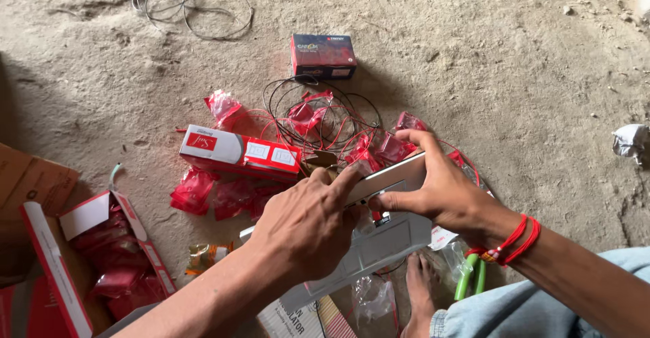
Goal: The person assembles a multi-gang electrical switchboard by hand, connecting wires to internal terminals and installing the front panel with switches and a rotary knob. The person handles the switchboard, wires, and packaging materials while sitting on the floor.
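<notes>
My left hand (308,226) and my right hand (433,185) both grip a flat white rectangular plate (379,243), held tilted above a dusty floor. The left hand's fingers press on the plate's upper middle, near a small opening. The right hand's thumb and fingers pinch its upper right edge. A red thread bracelet (514,240) circles my right wrist. A bare foot (421,290) shows below the plate.
A long red and white carton (238,154), red plastic packets (195,190) and coiled wires (318,114) lie ahead. A dark small box (323,55) sits farther off. An open red box (101,257) is at left, green-handled pliers (471,277) at right, a crumpled paper (630,140) far right.
</notes>
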`<state>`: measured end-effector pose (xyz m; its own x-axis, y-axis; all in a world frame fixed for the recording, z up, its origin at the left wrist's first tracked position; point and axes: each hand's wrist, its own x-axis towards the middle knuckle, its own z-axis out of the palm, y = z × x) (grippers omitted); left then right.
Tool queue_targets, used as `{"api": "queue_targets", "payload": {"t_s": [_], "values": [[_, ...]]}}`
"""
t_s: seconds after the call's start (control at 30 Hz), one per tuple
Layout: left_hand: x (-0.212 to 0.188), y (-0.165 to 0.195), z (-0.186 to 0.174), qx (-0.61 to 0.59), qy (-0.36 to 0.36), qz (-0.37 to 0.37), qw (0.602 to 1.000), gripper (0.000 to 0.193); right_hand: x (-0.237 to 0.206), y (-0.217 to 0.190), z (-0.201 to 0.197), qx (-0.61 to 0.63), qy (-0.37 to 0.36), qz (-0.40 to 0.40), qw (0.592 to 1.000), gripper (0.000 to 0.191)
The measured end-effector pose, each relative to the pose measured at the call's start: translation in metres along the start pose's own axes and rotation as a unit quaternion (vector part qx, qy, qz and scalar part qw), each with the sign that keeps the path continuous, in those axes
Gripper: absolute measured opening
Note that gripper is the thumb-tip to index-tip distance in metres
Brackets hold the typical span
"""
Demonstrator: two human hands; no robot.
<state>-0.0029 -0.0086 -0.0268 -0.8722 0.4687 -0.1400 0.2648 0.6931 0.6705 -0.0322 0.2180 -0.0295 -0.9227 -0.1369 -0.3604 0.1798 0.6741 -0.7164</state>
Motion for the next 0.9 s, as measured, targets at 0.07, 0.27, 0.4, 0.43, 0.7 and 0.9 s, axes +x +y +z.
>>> {"api": "queue_targets", "payload": {"t_s": [0.07, 0.27, 0.4, 0.43, 0.7, 0.9], "values": [[0.001, 0.002, -0.002, 0.007, 0.015, 0.01, 1.0, 0.062, -0.001, 0.0, 0.003, -0.025, 0.024, 0.005, 0.999, 0.11], [0.002, -0.002, -0.004, 0.004, -0.023, 0.003, 1.0, 0.054, -0.005, -0.003, 0.002, -0.039, 0.035, -0.003, 0.999, 0.105], [0.01, -0.018, 0.003, -0.052, -0.011, 0.098, 0.994, 0.051, -0.004, -0.008, -0.009, -0.052, 0.025, -0.059, 0.997, 0.106], [0.014, -0.022, 0.003, -0.084, -0.022, 0.12, 0.989, 0.047, -0.004, -0.011, -0.013, -0.061, 0.012, -0.016, 0.998, 0.107], [0.028, -0.046, -0.011, -0.352, -0.209, 0.01, 0.912, 0.056, -0.005, -0.031, -0.02, -0.002, -0.009, 0.004, 1.0, 0.103], [0.023, -0.029, -0.009, -0.281, -0.19, -0.066, 0.938, 0.072, -0.008, -0.033, -0.016, -0.078, 0.002, -0.018, 0.997, 0.105]]}}
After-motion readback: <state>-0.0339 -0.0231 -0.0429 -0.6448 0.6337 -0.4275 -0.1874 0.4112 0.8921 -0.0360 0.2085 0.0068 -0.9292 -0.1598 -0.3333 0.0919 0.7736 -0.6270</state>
